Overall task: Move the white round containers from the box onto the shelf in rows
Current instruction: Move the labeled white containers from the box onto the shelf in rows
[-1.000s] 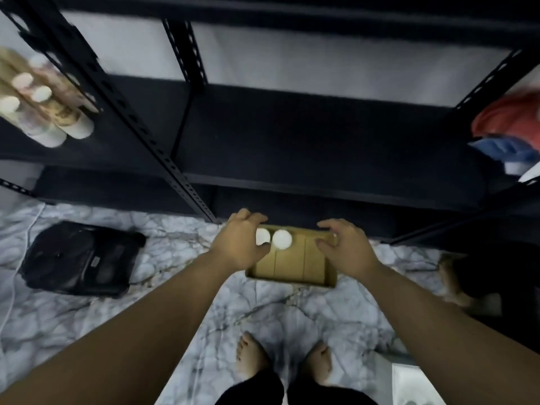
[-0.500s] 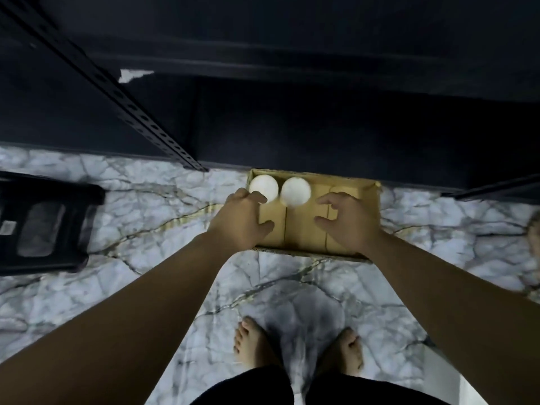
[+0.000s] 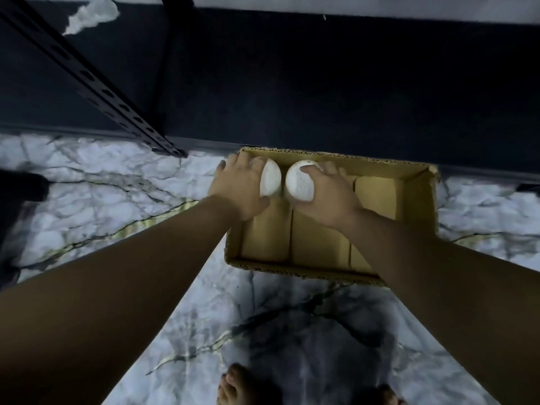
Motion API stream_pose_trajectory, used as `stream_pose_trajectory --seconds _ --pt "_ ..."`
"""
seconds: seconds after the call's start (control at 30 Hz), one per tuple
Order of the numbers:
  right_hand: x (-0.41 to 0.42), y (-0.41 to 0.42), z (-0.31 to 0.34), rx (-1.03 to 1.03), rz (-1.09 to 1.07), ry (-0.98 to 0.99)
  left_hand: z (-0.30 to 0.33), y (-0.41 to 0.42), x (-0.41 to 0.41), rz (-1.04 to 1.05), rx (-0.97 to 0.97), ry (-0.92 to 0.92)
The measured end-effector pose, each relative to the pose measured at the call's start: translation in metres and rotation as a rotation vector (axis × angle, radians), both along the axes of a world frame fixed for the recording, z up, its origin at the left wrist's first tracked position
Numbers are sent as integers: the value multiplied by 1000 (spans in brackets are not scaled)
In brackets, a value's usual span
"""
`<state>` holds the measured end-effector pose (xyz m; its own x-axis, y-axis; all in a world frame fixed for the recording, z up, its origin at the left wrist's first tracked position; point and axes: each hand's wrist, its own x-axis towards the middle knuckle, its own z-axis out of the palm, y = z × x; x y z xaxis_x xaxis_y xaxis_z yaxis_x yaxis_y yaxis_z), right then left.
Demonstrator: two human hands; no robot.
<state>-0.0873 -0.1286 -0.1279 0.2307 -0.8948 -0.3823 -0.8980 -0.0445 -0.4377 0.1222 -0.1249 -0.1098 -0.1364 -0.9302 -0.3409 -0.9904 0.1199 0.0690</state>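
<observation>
- No brand, label or writing can be read on the cardboard box (image 3: 415, 197), on either white container or anywhere on the shelving
- The box sits open on the marble floor (image 3: 117, 200), its far wall close against the front edge of the dark bottom shelf (image 3: 321, 92)
- Two white round containers stand side by side in the box's far left corner, nearly touching each other
- The left hand (image 3: 238, 190) is curled around the left container (image 3: 271, 178): fingers reach over its far side by the box wall, the thumb lies at its near side, and the palm hides the container's left half
- The right hand (image 3: 327, 197) grips the right container (image 3: 298, 182): one finger lies across its top, the others wrap its right side, and most of the round white lid shows
- Both containers are inside the box; whether either is lifted off the box floor cannot be told
- The rest of the box shows only bare cardboard, with folds dividing its floor into strips
- A perforated black upright (image 3: 96, 83) slants down to the floor just left of the box
- Bare feet (image 3: 248, 387) show at the lower edge
- Half a second ago both hands rested nearer the box's front part, short of the containers, fingers loose; now each has reached forward and closed on a container
- The view has come closer, so the box looks larger, while the containers keep the same corner
</observation>
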Motion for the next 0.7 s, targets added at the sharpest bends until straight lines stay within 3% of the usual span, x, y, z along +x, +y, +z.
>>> stream_pose_trajectory --seconds 0.13,0.3,0.5,0.7 --pt "7 -2 -16 -124 -7 42 -19 -1 2 -68 -74 -107" --pt "9 -1 -14 -73 -73 -54 -15 -1 -5 6 -93 -44" --pt "-9 16 37 13 -157 -84 31 22 -10 138 -70 169" --pt "-33 44 140 49 -173 -198 141 50 -13 323 119 564"
